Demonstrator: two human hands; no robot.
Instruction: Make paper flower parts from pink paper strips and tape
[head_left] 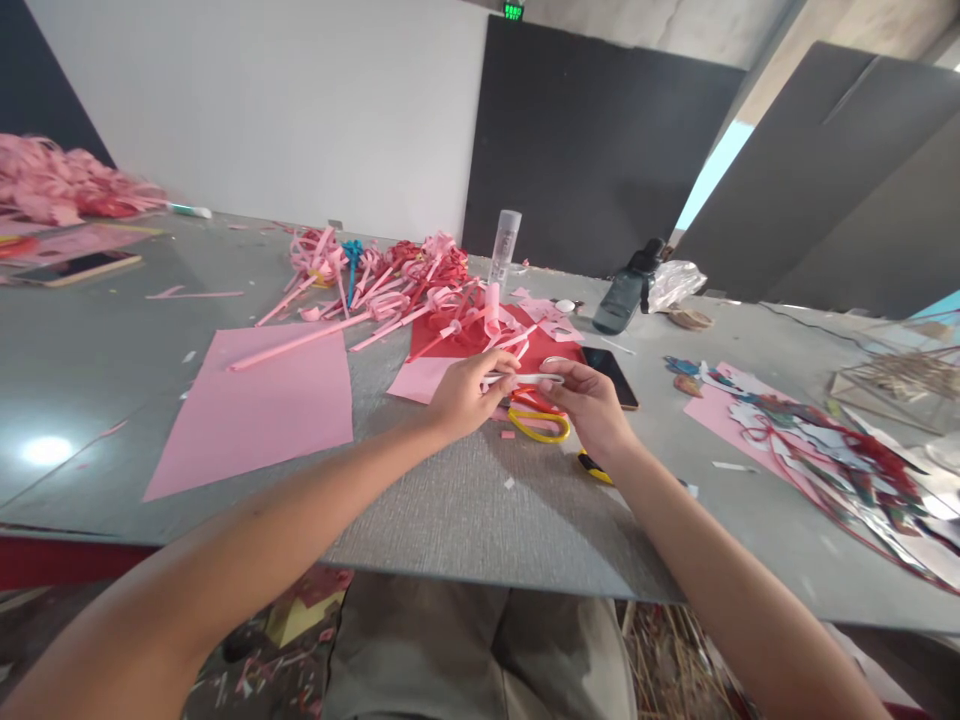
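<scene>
A thin white strip (534,378) spans the gap between my two hands, over the table's middle. My left hand (471,390) pinches its left end. Its right end, which looks looped, is between the thumb and fingers of my right hand (589,395). A pink paper strip (523,342) shows just past my left fingertips; whether that hand holds it too, I cannot tell. Below the strip lie scissors with yellow and red handles (541,428). Beside my right wrist is a yellow and black cutter (594,466), partly hidden. Red paper (551,353) lies beyond my hands.
Pink paper (277,410) lies at left, with pink and red paper-strip flowers (405,270) behind. A clear tube (505,240) stands upright. To the right are a phone (611,375), a dark bottle (624,295) and a pile of cut scraps (832,450).
</scene>
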